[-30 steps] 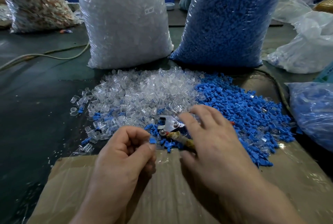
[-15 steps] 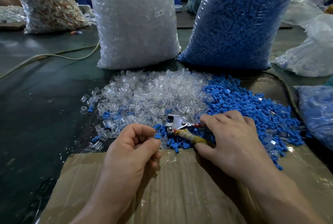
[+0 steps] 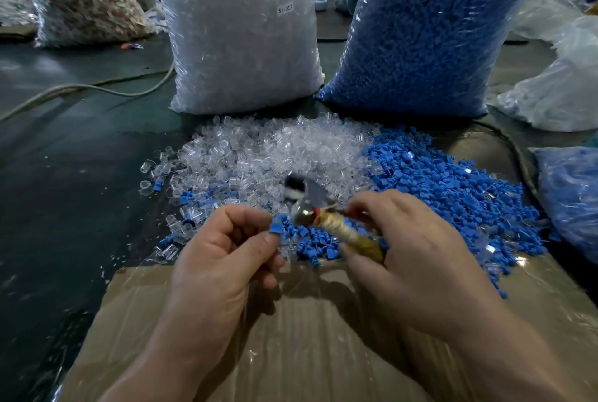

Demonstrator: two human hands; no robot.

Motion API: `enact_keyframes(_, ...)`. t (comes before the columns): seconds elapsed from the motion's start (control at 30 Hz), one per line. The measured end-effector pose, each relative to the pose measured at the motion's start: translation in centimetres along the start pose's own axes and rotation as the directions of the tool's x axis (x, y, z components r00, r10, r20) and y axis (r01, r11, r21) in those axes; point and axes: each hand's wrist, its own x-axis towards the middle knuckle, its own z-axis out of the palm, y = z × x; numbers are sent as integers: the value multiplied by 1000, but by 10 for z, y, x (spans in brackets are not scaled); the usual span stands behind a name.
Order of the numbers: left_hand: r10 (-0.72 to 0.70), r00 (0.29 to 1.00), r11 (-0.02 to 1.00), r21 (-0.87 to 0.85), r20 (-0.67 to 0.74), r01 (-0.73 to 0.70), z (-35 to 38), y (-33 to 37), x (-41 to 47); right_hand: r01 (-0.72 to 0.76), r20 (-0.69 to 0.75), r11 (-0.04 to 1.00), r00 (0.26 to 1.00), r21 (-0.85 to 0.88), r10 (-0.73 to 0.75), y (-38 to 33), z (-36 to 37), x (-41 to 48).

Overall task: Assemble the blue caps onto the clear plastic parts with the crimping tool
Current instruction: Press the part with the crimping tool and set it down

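Beyond the cardboard (image 3: 307, 337) stand two sacks, the sack of clear parts (image 3: 239, 29) on the left and the sack of blue caps (image 3: 420, 29) on the right. Along the cardboard's far edge lie the clear pile (image 3: 259, 155) and, to its right, the blue pile (image 3: 453, 184). Above that edge your right hand (image 3: 420, 262) curls round the crimping tool (image 3: 323, 217) by its wrapped handle, the metal head blurred. Your left hand (image 3: 220, 259) pinches one blue cap (image 3: 276, 227) between thumb and forefinger, just beside the tool's head.

Left hand (image 3: 223, 259) curls into a loose fist, thumb and forefinger pinching a blue cap (image 3: 276, 227). Right hand (image 3: 417, 259) sits just beside it, fingers wrapped round the crimping tool (image 3: 344, 232), knuckles up.
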Motion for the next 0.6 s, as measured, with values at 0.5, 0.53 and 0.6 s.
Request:
enact_keyframes(0.5, 161, 985, 984, 63, 58, -164, -7, 2, 5, 71, 140, 997, 988, -32, -66, 6, -3, -3)
enact_keyframes(0.53, 163, 985, 983, 73, 48, -166, -6, 1, 5, 75, 141, 997, 988, -33, -70, 7, -3, -4)
enact_keyframes(0.6, 166, 985, 982, 86, 39, -169, -6, 1, 4, 75, 143, 996, 987, -41, -68, 6, -3, -4)
